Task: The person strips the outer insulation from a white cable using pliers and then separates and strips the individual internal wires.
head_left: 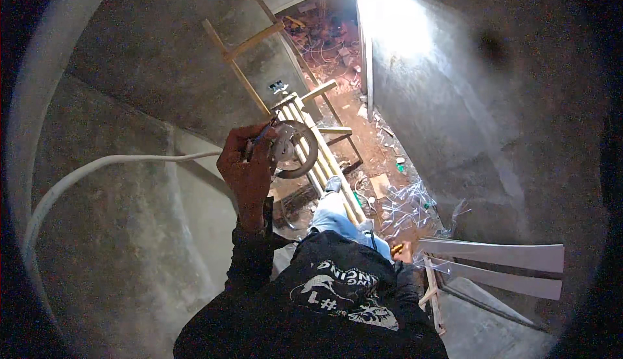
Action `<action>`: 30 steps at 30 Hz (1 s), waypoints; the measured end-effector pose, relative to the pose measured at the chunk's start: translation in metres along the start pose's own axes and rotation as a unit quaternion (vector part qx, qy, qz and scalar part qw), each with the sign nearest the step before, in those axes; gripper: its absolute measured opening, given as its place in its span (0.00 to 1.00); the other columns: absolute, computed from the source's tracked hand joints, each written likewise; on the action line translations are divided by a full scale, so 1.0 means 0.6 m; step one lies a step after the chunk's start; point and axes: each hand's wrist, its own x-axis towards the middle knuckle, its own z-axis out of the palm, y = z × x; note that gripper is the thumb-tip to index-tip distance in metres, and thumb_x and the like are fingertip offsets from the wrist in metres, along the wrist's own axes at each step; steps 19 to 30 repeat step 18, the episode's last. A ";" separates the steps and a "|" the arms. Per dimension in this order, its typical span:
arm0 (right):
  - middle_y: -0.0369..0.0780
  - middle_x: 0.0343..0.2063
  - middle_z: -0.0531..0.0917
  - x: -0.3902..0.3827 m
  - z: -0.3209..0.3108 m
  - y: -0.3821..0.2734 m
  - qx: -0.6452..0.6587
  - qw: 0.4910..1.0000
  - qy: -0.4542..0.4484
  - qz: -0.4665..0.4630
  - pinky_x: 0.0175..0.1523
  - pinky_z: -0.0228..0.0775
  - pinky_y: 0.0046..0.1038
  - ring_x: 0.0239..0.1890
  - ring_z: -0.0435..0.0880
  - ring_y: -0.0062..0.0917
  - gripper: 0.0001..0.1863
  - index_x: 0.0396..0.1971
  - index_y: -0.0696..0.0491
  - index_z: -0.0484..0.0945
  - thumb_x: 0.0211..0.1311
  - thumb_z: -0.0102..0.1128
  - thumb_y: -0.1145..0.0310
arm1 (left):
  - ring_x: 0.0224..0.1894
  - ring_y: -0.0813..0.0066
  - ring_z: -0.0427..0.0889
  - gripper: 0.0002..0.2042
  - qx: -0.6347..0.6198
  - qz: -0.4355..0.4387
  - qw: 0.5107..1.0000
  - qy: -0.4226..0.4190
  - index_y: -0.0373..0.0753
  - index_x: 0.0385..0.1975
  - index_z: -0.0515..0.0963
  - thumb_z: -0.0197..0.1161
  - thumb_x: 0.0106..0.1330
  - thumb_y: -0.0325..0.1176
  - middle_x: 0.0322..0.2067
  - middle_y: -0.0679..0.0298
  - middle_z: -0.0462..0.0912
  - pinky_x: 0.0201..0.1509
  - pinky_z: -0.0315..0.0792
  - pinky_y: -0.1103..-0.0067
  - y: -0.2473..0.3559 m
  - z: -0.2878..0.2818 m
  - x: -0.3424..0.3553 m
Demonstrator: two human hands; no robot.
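My left hand (pixel 246 164) is raised in front of a grey concrete wall (pixel 149 54). Its fingers are closed around a grey ring-shaped roll (pixel 295 149) that looks like tape, with a thin blue piece pinched at the fingertips. A white flexible pipe (pixel 97 167) curves in along the wall from the left and ends at this hand. My dark sleeve runs down from the wrist to my black printed shirt (pixel 337 287). My right hand is not visible; its sleeve drops out of sight at the lower right.
I stand high on a wooden ladder (pixel 324 158), my jeans leg and shoe (pixel 333 184) on a rung. Below lies a reddish floor with debris and white offcuts (pixel 405 206). Pale boards (pixel 500 255) sit at the right. A small wall box (pixel 278 87) and a bright doorway (pixel 389 21) are beyond.
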 end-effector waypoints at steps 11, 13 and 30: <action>0.45 0.28 0.81 -0.044 -0.025 0.055 0.040 0.973 0.006 0.229 0.31 0.72 0.30 0.30 0.81 0.30 0.16 0.35 0.59 0.73 0.52 0.54 0.61 | 0.26 0.87 0.74 0.06 0.052 0.012 0.999 -0.007 0.37 0.31 0.79 0.67 0.56 0.28 0.26 0.67 0.81 0.27 0.67 0.86 -0.006 -0.008 0.000; 0.46 0.28 0.81 -0.034 -0.015 0.067 0.028 0.971 -0.004 0.236 0.31 0.72 0.31 0.31 0.82 0.31 0.16 0.35 0.59 0.72 0.52 0.53 0.61 | 0.26 0.87 0.74 0.06 0.076 0.006 0.997 -0.001 0.37 0.31 0.79 0.67 0.56 0.29 0.26 0.67 0.81 0.28 0.67 0.86 -0.002 -0.021 0.000; 0.47 0.42 0.82 0.052 0.039 0.186 -0.291 0.928 -0.046 0.227 0.44 0.70 0.41 0.42 0.82 0.37 0.24 0.47 0.45 0.79 0.55 0.50 0.48 | 0.26 0.86 0.75 0.06 0.032 0.012 0.999 -0.017 0.38 0.32 0.80 0.67 0.56 0.29 0.26 0.67 0.81 0.28 0.68 0.86 -0.001 0.001 0.007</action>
